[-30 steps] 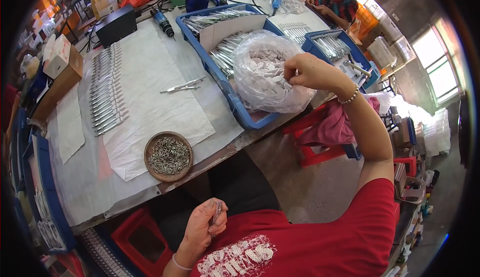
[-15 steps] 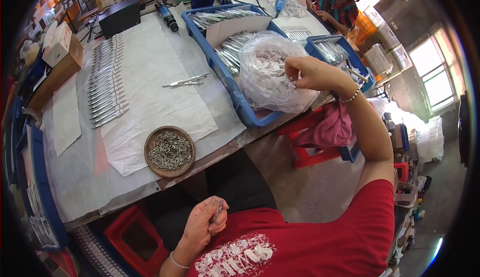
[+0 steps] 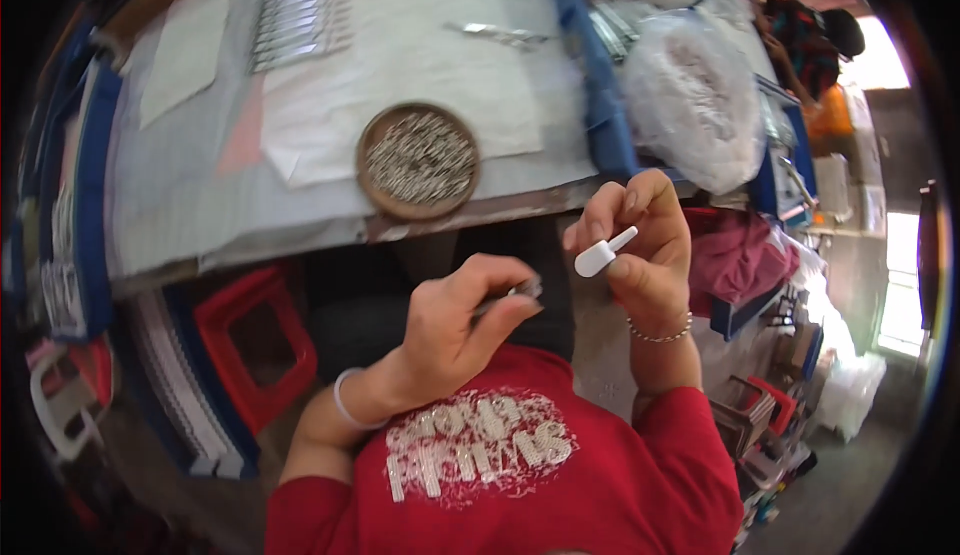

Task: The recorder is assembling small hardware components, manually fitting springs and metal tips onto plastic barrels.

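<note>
From my end of the link I have the white plastic piece [image 3: 598, 258] in the right hand [image 3: 657, 250], pinched narrowly between thumb and fingers just off the table's near edge [image 3: 330, 237], its broad rounded end toward the left hand [image 3: 452, 317] and its thin stem angled up and away; the left thumb and fingertips are drawn together on a small shiny piece [image 3: 531, 287], too blurred for me to tell its shape; to handle this well I would keep the right pinch light and near where stem meets broad end, so that the stem takes no bending, turn the piece by rolling it in the fingertips rather than twisting the wrist, and steady both forearms against the body, since a slip here could drop a piece off the table; as for containers, the round wooden bowl [image 3: 372, 191] near the table's edge holds a heap of small metal parts [image 3: 424, 158]; the clear plastic bag [image 3: 650, 120] holds many pale pieces [image 3: 697, 85], blurred in this view, and stands against the wall of a blue tray [image 3: 603, 120], with slim silvery rods [image 3: 612, 30] beside it; another blue tray [image 3: 97, 160] stands at the far left, its contents too indistinct for me to name
</note>
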{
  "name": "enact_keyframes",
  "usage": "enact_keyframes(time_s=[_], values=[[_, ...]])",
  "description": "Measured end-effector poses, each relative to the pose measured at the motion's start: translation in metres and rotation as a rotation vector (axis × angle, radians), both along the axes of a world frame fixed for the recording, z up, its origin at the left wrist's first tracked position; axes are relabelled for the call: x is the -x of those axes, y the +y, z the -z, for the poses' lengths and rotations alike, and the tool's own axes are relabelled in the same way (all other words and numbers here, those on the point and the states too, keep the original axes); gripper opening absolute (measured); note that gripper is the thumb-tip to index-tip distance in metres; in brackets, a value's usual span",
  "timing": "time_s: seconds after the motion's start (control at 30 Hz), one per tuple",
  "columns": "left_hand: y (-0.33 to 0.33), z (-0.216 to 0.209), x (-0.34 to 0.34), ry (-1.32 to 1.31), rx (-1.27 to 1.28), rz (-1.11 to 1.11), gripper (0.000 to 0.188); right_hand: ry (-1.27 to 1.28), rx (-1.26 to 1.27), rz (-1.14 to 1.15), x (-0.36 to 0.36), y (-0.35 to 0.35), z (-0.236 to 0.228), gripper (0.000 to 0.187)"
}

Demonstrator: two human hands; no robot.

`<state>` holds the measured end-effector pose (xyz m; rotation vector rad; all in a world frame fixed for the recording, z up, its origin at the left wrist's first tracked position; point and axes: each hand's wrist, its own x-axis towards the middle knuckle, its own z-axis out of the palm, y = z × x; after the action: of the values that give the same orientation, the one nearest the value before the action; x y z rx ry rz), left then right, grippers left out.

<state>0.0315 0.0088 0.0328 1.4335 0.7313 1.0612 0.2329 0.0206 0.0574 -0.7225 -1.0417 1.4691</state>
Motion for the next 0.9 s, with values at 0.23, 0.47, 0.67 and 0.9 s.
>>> enact_keyframes(time_s=[0.23,0.47,0.67,0.9], values=[[0.003,0.014,0.005,0.132,-0.433,-0.239,0.022,0.135,-0.057,-0.004,0.037,0.002,0.032,0.044],[0.007,0.024,0.01,0.259,-0.609,-0.322,0.022,0.03,-0.11,-0.055,0.049,-0.005,0.03,0.039],[-0.002,0.027,0.017,-0.032,0.016,-0.137,0.019,-0.152,-0.132,-0.019,0.056,-0.008,0.028,0.04],[-0.002,0.024,0.035,-0.79,1.006,0.408,0.027,0.021,0.078,-0.048,0.052,0.018,0.022,0.047]])
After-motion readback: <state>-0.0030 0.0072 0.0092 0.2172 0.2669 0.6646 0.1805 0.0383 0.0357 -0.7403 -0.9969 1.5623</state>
